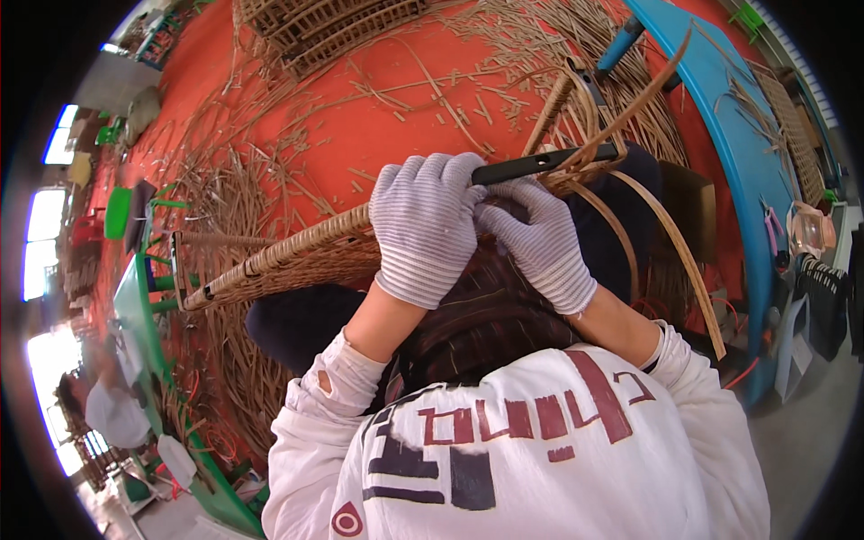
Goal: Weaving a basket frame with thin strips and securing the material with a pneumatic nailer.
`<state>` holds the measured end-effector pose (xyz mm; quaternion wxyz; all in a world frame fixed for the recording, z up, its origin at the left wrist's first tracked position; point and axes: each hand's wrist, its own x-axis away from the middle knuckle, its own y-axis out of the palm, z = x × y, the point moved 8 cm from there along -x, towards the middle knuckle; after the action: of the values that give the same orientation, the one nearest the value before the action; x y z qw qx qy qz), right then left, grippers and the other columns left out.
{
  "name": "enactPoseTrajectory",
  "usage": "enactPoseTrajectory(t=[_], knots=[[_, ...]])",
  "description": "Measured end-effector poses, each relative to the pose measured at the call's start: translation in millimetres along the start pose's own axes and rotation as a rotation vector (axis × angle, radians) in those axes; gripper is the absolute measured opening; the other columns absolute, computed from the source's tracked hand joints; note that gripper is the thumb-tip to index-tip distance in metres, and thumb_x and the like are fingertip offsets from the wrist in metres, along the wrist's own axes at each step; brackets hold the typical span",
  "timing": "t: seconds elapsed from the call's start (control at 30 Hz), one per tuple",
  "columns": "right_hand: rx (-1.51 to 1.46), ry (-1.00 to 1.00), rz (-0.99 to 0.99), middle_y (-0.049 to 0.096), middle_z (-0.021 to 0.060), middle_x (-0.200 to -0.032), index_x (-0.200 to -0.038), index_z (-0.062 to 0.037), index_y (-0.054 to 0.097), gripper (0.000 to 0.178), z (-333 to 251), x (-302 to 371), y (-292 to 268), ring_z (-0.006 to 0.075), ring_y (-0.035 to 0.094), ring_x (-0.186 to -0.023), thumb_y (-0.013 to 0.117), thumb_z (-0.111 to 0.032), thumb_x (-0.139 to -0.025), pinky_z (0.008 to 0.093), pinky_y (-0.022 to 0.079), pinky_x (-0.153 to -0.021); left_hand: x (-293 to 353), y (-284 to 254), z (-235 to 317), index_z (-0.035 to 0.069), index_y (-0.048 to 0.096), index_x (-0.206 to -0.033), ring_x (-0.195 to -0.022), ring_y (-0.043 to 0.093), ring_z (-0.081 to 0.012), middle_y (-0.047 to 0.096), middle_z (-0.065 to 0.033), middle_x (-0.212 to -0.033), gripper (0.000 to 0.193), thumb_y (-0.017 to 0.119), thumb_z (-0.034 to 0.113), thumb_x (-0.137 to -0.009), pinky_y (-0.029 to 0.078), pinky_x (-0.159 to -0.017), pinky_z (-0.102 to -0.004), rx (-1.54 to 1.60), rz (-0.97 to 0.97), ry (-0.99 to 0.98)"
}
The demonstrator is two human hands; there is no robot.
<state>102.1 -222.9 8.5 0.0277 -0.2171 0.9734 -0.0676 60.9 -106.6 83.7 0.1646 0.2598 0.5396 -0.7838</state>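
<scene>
A long woven wicker piece [288, 261] lies across my lap, its wrapped edge rising from lower left to the middle. At its right end a dark flat bar [513, 168] is partly wrapped with brown strips. My left hand [423, 225], in a striped white-grey glove, is closed over the wrapped edge where the bar begins. Just below the bar, my gloved right hand [543, 241] has its fingers curled against the underside; what they pinch is hidden. Loose flat strips [670, 238] hang and curve out from the bar's right end.
Cut strips [252, 360] litter the red floor [378, 99]. A stacked wicker piece [333, 36] stands at the far side. To the right is a blue table [733, 153] with pliers-like tools [774, 229]; a green table [148, 333] stands left. Another person [117, 409] is at far left.
</scene>
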Motion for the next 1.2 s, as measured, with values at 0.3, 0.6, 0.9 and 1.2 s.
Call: enactPoseTrajectory(t=[0.3,0.6,0.9,1.2], knots=[[0.101,-0.032,0.007,0.067,0.0036,-0.078,-0.1,0.0026,0.069,0.015,-5.7,4.5,-8.1,0.0054,0.056,-0.069,0.065,-0.012,-0.095,0.0232,0.048,-0.063,0.1,-0.6,-0.6,0.013,0.069,-0.097,-0.078,0.064,-0.026,0.068,-0.0057,-0.085,0.024,0.074,0.012,-0.074,0.049,-0.073,-0.0369,0.013,-0.045,-0.03],[-0.19,0.275,-0.065,0.055,-0.0004,-0.067,-0.103,-0.0015,0.061,0.017,-8.2,14.4,-1.6,0.0039,0.044,-0.049,0.053,-0.016,-0.102,0.0194,0.033,-0.043,-6.2,0.6,-10.4,0.015,0.072,-0.097,-0.078,0.064,-0.0263,0.069,-0.005,-0.085,0.021,0.075,0.019,-0.077,0.051,-0.072,-0.0371,0.02,-0.058,-0.07],[-0.306,0.414,-0.296,0.05,-0.0029,-0.062,-0.093,-0.0022,0.061,0.026,-30.9,39.3,0.3,0.0022,0.043,-0.051,0.05,-0.022,-0.104,0.019,0.032,-0.045,-1.9,-2.5,-6.8,0.015,0.071,-0.102,-0.083,0.065,-0.0269,0.07,-0.0047,-0.092,0.024,0.073,0.016,-0.078,0.052,-0.074,-0.0375,0.074,-0.089,-0.019],[-0.56,0.454,-0.312,0.059,-0.0001,-0.067,-0.095,-0.0024,0.063,0.026,-43.5,41.0,-6.4,0.0018,0.047,-0.048,0.051,-0.024,-0.105,0.0155,0.034,-0.043,4.1,3.6,-4.1,0.012,0.067,-0.099,-0.079,0.064,-0.028,0.063,-0.0047,-0.083,0.027,0.074,0.025,-0.077,0.052,-0.068,-0.0406,0.04,-0.084,-0.042]])
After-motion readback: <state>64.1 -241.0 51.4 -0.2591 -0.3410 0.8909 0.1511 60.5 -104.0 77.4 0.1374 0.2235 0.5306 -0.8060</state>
